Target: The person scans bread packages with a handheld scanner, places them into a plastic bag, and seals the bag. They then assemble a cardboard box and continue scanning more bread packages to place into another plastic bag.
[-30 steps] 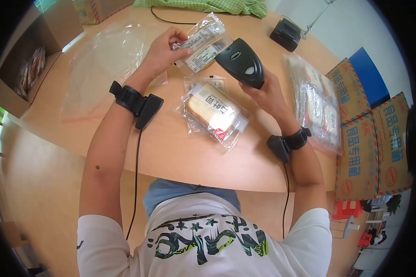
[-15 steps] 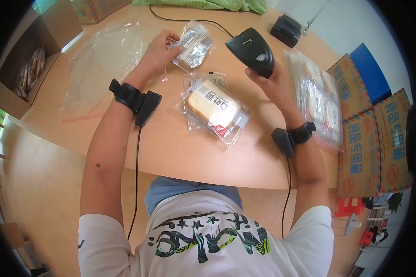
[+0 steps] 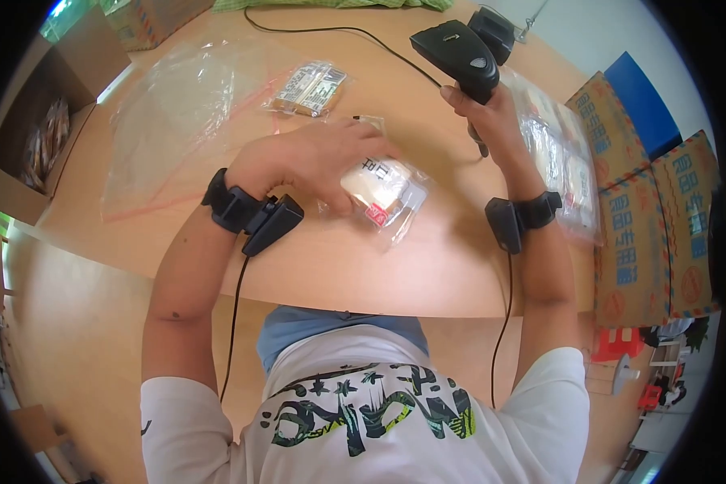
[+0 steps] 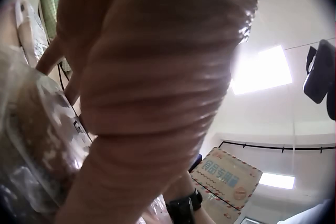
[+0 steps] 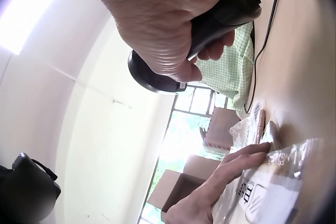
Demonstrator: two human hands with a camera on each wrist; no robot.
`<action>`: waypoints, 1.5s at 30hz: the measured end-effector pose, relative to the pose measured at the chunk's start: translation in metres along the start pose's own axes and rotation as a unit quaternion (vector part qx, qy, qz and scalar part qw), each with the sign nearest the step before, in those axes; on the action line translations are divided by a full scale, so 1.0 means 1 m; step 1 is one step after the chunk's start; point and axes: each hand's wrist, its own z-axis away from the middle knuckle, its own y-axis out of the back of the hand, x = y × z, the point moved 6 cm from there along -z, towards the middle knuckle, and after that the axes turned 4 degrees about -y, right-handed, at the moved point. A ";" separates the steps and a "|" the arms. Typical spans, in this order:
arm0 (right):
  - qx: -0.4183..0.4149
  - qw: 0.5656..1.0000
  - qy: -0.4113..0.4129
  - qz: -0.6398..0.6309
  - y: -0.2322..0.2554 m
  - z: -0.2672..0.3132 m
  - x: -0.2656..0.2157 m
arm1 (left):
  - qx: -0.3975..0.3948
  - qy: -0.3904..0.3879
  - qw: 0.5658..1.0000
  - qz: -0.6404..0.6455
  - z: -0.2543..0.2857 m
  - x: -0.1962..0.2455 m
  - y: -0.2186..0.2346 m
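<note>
Table: pale, wood-toned. Left hand: laid on a wrapped bread slice, inward of the near edge's middle; fingers extended, thumb apart. Right hand: clamped around a black scanner, held above the table's right half. Second packet: placed nearer the far edge. Bagged packets: laid along the right edge. Judged step: bread slice selected for scanning; a pinch, lift and turn toward the scanner would be called for.

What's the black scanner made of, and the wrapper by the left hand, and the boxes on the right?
The scanner: probably hard plastic, smooth with faint highlights. The wrapper: likely thin plastic film, see-through with shiny creases. The boxes: seemingly cardboard, dull brown and printed.
</note>
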 end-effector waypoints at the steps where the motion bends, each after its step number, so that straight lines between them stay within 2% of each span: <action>1: 0.003 1.000 0.012 -0.010 -0.001 0.000 -0.001 | 0.025 0.017 0.998 0.053 -0.001 -0.006 0.000; 3: 0.006 1.000 0.020 -0.019 -0.001 0.000 -0.002 | 0.074 0.051 0.983 0.159 0.001 -0.027 0.004; 5: 0.005 1.000 0.014 -0.019 -0.001 0.000 -0.001 | 0.127 0.121 0.944 0.279 0.012 -0.040 0.022; 6: 0.002 1.000 -0.015 -0.013 0.000 0.000 0.001 | 0.154 0.155 0.916 0.336 0.018 -0.049 0.030; 8: -0.006 0.997 -0.072 -0.003 0.003 0.002 0.003 | 0.228 0.119 0.781 0.569 0.024 -0.079 0.025; 9: -0.001 0.999 -0.049 -0.005 0.002 0.002 -0.001 | 0.259 0.097 0.690 0.669 0.027 -0.094 0.021; 12: -0.003 1.000 0.010 0.017 -0.004 0.006 -0.012 | 0.297 0.064 0.605 0.736 0.037 -0.104 0.026; 14: -0.022 0.997 0.037 0.070 -0.008 0.010 -0.021 | 0.297 0.077 0.602 0.737 0.042 -0.103 0.027; 15: -0.029 0.996 0.065 0.052 -0.010 0.012 -0.026 | 0.295 0.082 0.601 0.738 0.043 -0.103 0.027; 17: -0.042 0.992 0.119 0.016 -0.017 0.017 -0.033 | 0.298 0.076 0.656 0.689 0.042 -0.106 0.031; 21: -0.086 0.990 0.097 0.062 -0.019 0.018 -0.038 | 0.266 0.047 0.750 0.604 0.035 -0.107 0.043; 24: -0.088 0.989 0.103 0.061 -0.019 0.016 -0.035 | 0.299 0.040 0.751 0.587 0.035 -0.107 0.050; 27: -0.074 0.992 0.084 0.058 -0.017 0.016 -0.035 | 0.414 0.095 0.629 0.651 0.036 -0.132 0.043; 30: -0.062 0.992 0.080 0.070 -0.016 0.016 -0.036 | 0.474 0.069 0.437 0.762 0.026 -0.134 0.031; 33: -0.067 0.992 0.078 0.070 -0.016 0.015 -0.035 | 0.491 0.083 0.392 0.774 0.014 -0.129 0.014; 36: -0.066 0.993 0.078 0.058 -0.015 0.015 -0.034 | 0.291 0.095 0.548 0.778 0.000 -0.086 0.015; 39: -0.051 0.993 0.086 0.068 -0.009 0.012 -0.031 | 0.223 0.175 0.746 0.602 0.004 -0.072 0.028; 42: -0.039 0.995 0.082 0.046 -0.001 0.005 -0.024 | 0.415 0.189 0.802 0.385 0.010 -0.104 0.055; 45: -0.029 0.997 0.060 0.029 0.001 0.003 -0.022 | 0.468 0.191 0.840 0.198 0.003 -0.166 0.059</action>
